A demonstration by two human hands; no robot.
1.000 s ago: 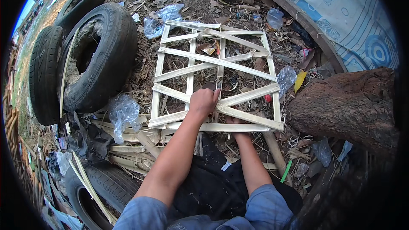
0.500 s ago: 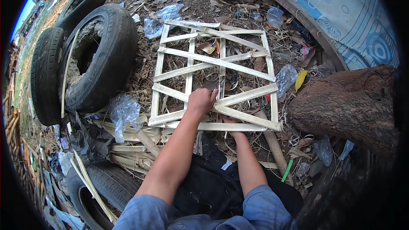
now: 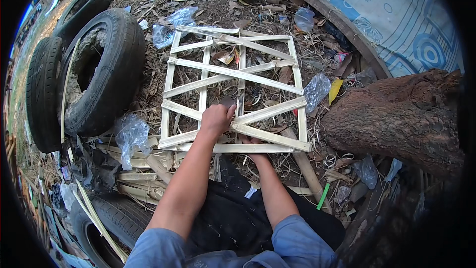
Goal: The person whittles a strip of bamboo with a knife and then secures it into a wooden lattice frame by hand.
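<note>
A lattice frame of pale split-bamboo slats (image 3: 234, 73), crossed diagonally inside a squarish outline, lies over the littered ground before me. My left hand (image 3: 216, 119) is closed in a fist at its near middle, where diagonal slats meet; what the fingers grip is hidden. A small dark brown shape (image 3: 228, 101) shows just beyond the knuckles, too unclear to name. Lower and to the right, my right hand (image 3: 251, 142) reaches in between the near slats. A diagonal slat partly covers it, and its fingers are mostly hidden.
Old tyres (image 3: 111, 69) stand at the left, and another tyre (image 3: 106, 218) lies nearer. A thick log (image 3: 391, 116) is at the right, below a blue patterned sheet (image 3: 396, 15). Loose bamboo strips (image 3: 139, 176), plastic bags (image 3: 131, 136) and dry leaves litter the ground.
The whole view has shifted slightly, so everything sits a little further left. Both hands keep nearly the same places on the lattice frame.
</note>
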